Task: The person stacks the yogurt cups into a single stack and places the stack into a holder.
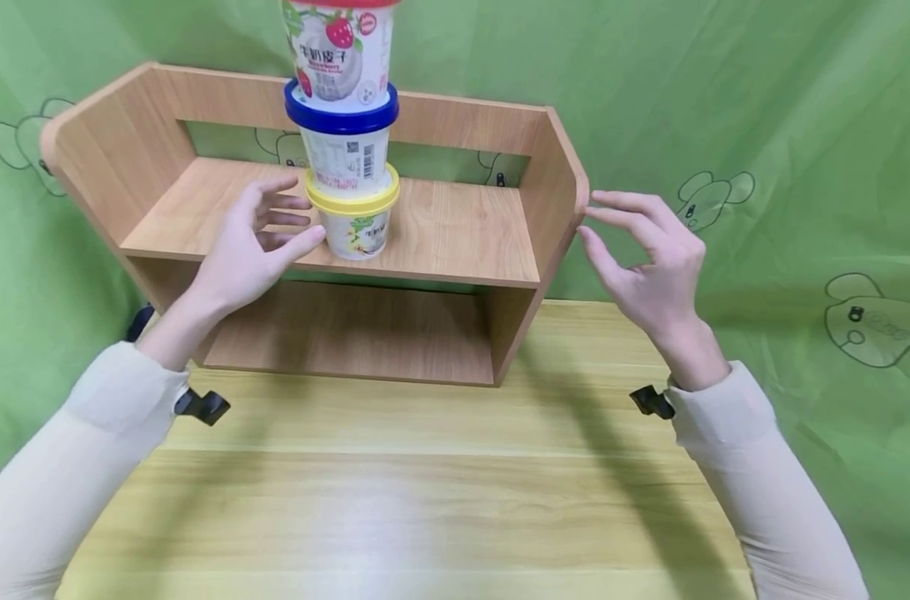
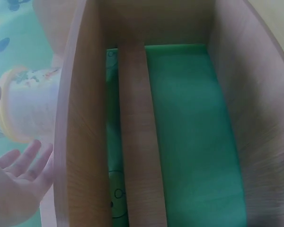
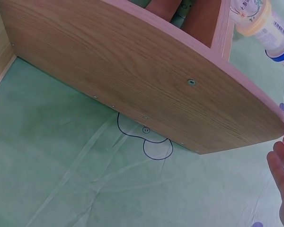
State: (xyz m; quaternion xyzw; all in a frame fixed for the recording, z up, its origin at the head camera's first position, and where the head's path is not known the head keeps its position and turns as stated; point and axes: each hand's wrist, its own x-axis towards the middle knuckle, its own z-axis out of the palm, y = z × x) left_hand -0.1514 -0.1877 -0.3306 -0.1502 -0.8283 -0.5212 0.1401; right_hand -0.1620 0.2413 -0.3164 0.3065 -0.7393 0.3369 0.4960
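Three lidded tubs stand stacked on the upper board of a wooden shelf: a yellow-lidded tub (image 1: 356, 233) at the bottom, a blue-lidded tub (image 1: 342, 158) in the middle and a red-lidded tub (image 1: 338, 58) on top, cut off by the head view's edge. At the left of the lowest tub is my left hand (image 1: 248, 242), its fingers spread and thumb tip close to the tub's side; contact is hard to tell. My right hand (image 1: 653, 267) has its fingertips at the front edge of the shelf's right side panel (image 1: 563, 179), touching or nearly so.
The two-level shelf (image 1: 455, 271) stands at the back of a light wooden table (image 1: 425, 500). Green cloth (image 1: 785, 92) with line-drawn animal figures hangs behind and at both sides. A dark camera mount (image 1: 203, 407) sits at the left wrist, another (image 1: 652, 402) at the right.
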